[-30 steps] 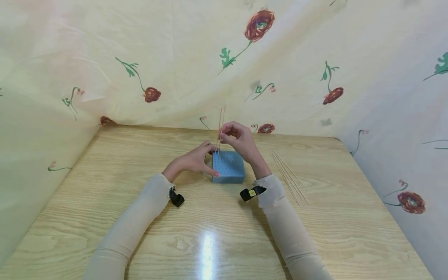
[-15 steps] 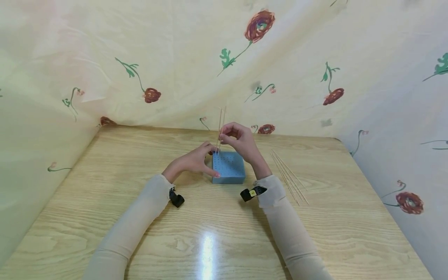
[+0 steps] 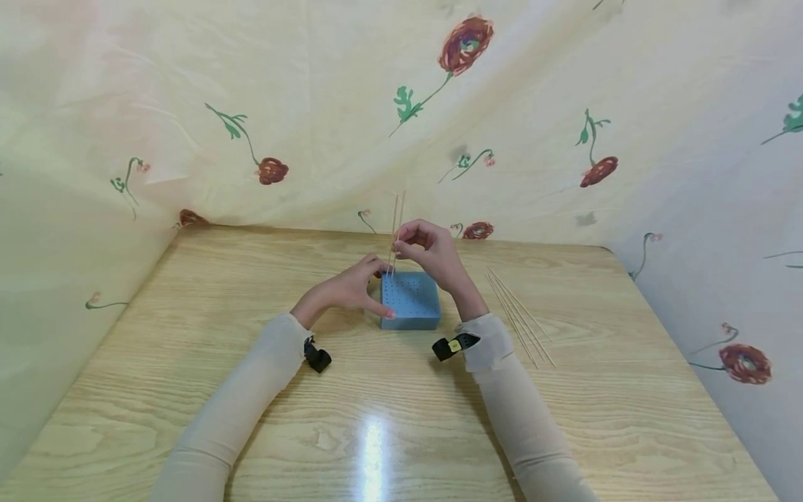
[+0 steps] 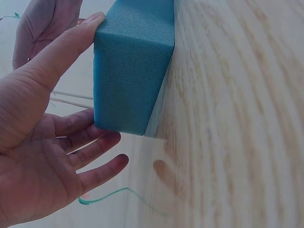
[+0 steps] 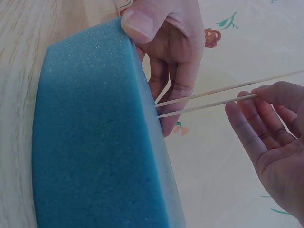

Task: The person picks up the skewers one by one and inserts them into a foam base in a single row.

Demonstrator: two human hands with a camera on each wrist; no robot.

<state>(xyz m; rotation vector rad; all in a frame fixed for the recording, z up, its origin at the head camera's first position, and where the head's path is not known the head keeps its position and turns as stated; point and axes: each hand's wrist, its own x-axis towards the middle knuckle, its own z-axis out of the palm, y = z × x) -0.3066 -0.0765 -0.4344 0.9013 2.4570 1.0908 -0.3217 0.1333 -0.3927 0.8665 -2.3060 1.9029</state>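
- Foam block (image 3: 417, 296): mid-counter (image 3: 615, 390), left hand (image 3: 351, 287) grip clamped on its left end, front to back.
- Standing stick (image 5: 228, 89): upright at block's back-left corner, looks done.
- Held stick (image 5: 204, 107): just beside, tip at block top, depth can't tell; right hand (image 3: 433, 254) grip pinching it.
- Loose sticks (image 3: 519, 314): far right, seemingly left to do; early stage.

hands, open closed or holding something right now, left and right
Left hand: holding the blue foam block between thumb and fingers.
Right hand: pinching one thin stick.
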